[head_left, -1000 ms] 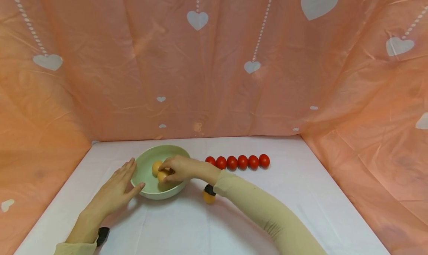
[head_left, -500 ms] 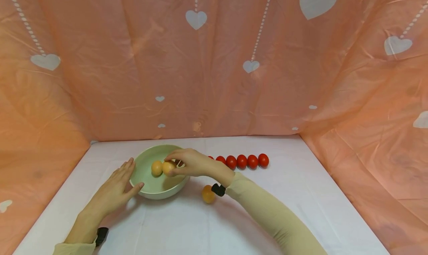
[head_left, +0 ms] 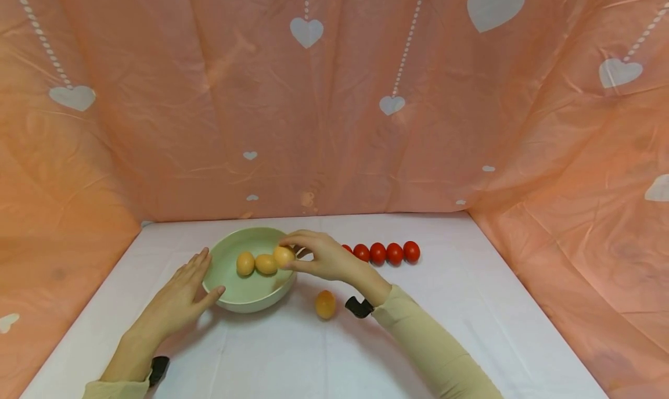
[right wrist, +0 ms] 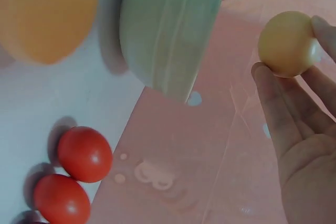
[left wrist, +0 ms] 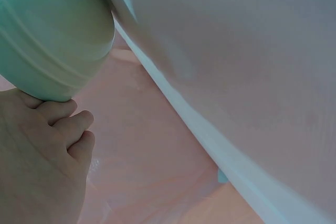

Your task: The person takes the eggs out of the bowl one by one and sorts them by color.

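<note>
My right hand (head_left: pixel 324 256) pinches a yellow cherry tomato (head_left: pixel 284 256) between thumb and fingertips, over the right rim of a pale green bowl (head_left: pixel 225 283). In the right wrist view the held tomato (right wrist: pixel 287 44) is up beyond the rim of the bowl (right wrist: pixel 163 35). Inside the bowl lie two more yellow tomatoes, one at the left (head_left: pixel 245 263) and one nearer the middle (head_left: pixel 266 264). My left hand (head_left: pixel 180 297) rests against the bowl's left side, fingers extended and thumb apart; the left wrist view shows its fingertips at the bowl's outer wall (left wrist: pixel 58 40).
One yellow tomato (head_left: pixel 325 305) sits on the white tabletop (head_left: pixel 272 352), right of the bowl and nearer the front. Behind my right hand runs a row of red cherry tomatoes (head_left: pixel 378 254), partly hidden by it. Pink-orange cloth (head_left: pixel 340 126) with hearts walls the back and sides.
My right hand has risen and moved right from inside the bowl, holding the yellow tomato. A second tomato in the bowl now shows beside it. The left hand stays put.
</note>
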